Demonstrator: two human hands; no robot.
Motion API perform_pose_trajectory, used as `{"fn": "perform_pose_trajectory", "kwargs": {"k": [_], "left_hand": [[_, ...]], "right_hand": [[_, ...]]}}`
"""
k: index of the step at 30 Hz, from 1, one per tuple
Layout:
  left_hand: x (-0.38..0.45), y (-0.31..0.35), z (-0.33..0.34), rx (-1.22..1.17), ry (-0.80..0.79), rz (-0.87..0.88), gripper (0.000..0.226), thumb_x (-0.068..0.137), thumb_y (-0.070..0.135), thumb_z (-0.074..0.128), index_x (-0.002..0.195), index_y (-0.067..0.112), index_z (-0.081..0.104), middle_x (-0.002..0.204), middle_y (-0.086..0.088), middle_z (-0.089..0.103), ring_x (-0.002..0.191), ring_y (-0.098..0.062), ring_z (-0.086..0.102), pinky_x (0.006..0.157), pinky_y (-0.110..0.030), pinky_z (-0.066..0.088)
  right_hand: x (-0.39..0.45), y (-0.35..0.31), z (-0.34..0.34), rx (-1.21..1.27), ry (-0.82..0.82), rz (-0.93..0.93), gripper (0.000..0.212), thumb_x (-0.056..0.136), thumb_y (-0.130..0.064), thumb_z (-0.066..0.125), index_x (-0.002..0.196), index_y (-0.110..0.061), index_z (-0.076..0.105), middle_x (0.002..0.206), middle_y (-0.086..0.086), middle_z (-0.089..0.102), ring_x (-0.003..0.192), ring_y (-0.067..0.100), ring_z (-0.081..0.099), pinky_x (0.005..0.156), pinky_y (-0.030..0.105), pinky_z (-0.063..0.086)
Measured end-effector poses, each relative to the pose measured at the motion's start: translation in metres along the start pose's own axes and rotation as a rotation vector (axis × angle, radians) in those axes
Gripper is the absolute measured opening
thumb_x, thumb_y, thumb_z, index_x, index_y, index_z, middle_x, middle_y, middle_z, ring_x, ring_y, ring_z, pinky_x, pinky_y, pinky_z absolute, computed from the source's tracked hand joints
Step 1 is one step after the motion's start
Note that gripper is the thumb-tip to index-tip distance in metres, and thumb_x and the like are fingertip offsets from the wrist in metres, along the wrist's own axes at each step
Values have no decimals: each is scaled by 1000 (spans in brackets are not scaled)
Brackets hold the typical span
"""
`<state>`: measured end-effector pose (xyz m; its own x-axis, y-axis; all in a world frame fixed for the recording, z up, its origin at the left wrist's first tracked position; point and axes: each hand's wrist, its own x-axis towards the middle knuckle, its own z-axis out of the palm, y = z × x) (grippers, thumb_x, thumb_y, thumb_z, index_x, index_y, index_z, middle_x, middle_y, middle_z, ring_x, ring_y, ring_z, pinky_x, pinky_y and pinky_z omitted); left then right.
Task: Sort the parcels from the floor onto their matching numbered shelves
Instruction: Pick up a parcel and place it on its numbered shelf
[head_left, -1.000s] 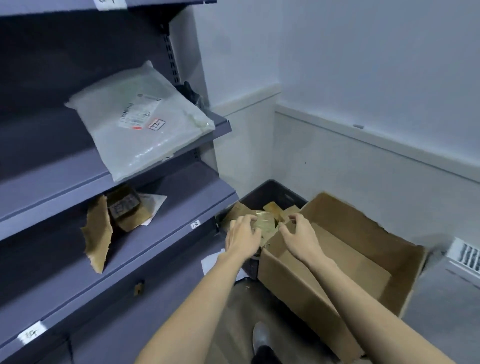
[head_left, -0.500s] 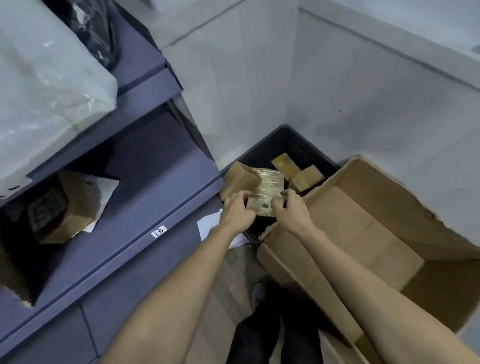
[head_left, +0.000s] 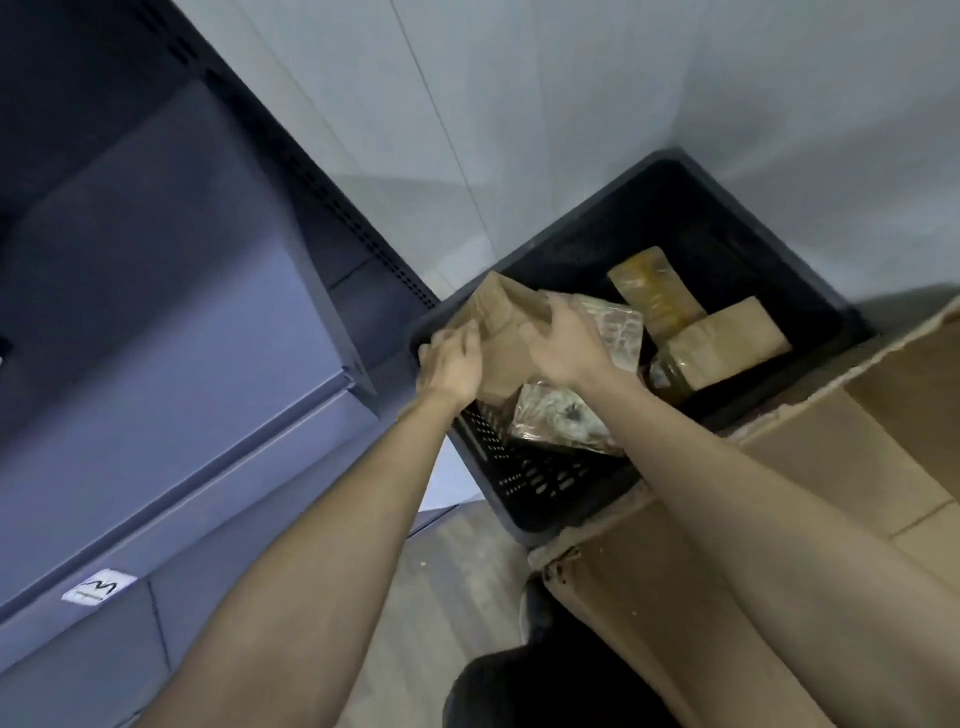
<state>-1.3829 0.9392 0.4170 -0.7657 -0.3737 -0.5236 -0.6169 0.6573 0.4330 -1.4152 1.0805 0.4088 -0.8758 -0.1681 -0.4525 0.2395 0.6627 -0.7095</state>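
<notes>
A black plastic crate (head_left: 545, 483) stands on the floor in the corner and holds several parcels. My left hand (head_left: 452, 364) and my right hand (head_left: 566, 345) both grip a brown paper parcel (head_left: 506, 332) at the crate's left rim. A clear-wrapped parcel (head_left: 618, 332) lies just right of my right hand, and another clear-wrapped one (head_left: 556, 421) sits below it. Two brown parcels (head_left: 727, 338) lie at the crate's right side. The shelf (head_left: 171, 322) carries a small number label (head_left: 98, 590) on its front edge.
A large open cardboard box (head_left: 779, 519) stands right of the crate, under my right forearm. The grey-blue shelf unit fills the left side. White walls meet behind the crate. A dark shoe (head_left: 530, 691) shows at the bottom on the grey floor.
The view has tilted down and closer to the crate. My hands have left the clear-wrapped parcel and now hold the brown paper parcel at the crate's left rim.
</notes>
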Motion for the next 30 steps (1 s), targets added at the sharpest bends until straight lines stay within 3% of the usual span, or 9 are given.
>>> {"fn": "perform_pose_trajectory", "kwargs": {"k": [5, 7, 9, 13, 16, 20, 25, 27, 30], "left_hand": [[36, -29, 21, 53, -3, 8, 59, 88, 59, 28, 144, 45, 42, 153, -4, 39, 136, -33, 40, 111, -46, 36], [41, -34, 28, 36, -20, 6, 56, 92, 64, 26, 143, 48, 40, 156, -2, 35, 140, -29, 36, 114, -45, 33], [43, -39, 32, -55, -12, 38, 56, 94, 65, 25, 143, 45, 44, 154, -2, 38, 141, -25, 36, 116, -44, 30], [45, -50, 40, -154, 14, 85, 42, 103, 40, 40, 145, 35, 44, 152, -5, 41, 143, -21, 34, 119, -36, 27], [41, -44, 41, -195, 12, -12, 51, 100, 48, 42, 149, 39, 31, 154, -10, 33, 137, -30, 40, 115, -38, 31], [47, -33, 35, -287, 26, -209, 83, 88, 65, 49, 154, 31, 12, 156, -10, 31, 140, -33, 35, 114, -41, 28], [44, -22, 32, -290, 75, -274, 87, 84, 63, 56, 155, 31, 18, 154, -3, 37, 145, -35, 17, 116, -44, 19], [32, -13, 32, -260, 54, -250, 96, 74, 65, 56, 154, 27, 21, 153, -5, 37, 143, -35, 19, 114, -43, 22], [9, 4, 32, -230, 14, -157, 90, 78, 59, 61, 153, 23, 26, 148, -6, 41, 139, -34, 24, 112, -41, 28]], "right_hand": [[37, -2, 27, -75, -18, -61, 50, 99, -39, 46, 138, -9, 45, 147, 14, 40, 136, 33, 34, 109, 47, 33], [41, 1, 35, -57, -32, -52, 49, 98, -41, 46, 137, -11, 46, 144, 13, 43, 134, 33, 37, 108, 49, 35], [41, 4, 40, -29, -32, -32, 48, 99, -41, 46, 137, -12, 44, 140, 14, 47, 130, 33, 41, 106, 50, 36], [33, 7, 41, 22, 2, -14, 41, 101, -33, 46, 133, -8, 47, 133, 16, 52, 125, 33, 46, 104, 47, 38], [28, 6, 39, 35, 11, 14, 41, 100, -31, 49, 131, -5, 47, 130, 16, 54, 122, 32, 50, 103, 47, 40], [15, 7, 37, 63, 24, 51, 49, 98, -34, 52, 134, -3, 42, 132, 17, 49, 122, 32, 48, 103, 47, 40], [-5, 18, 28, 69, -2, 170, 66, 98, -46, 46, 147, -7, 26, 146, 19, 28, 133, 38, 34, 110, 47, 32], [-14, 24, 21, 121, 7, 250, 71, 98, -51, 41, 152, -10, 18, 151, 18, 21, 136, 38, 31, 110, 46, 30], [-31, 27, 4, 239, 71, 333, 69, 99, -57, 34, 150, -12, 23, 154, 17, 20, 136, 39, 33, 108, 45, 31]]}}
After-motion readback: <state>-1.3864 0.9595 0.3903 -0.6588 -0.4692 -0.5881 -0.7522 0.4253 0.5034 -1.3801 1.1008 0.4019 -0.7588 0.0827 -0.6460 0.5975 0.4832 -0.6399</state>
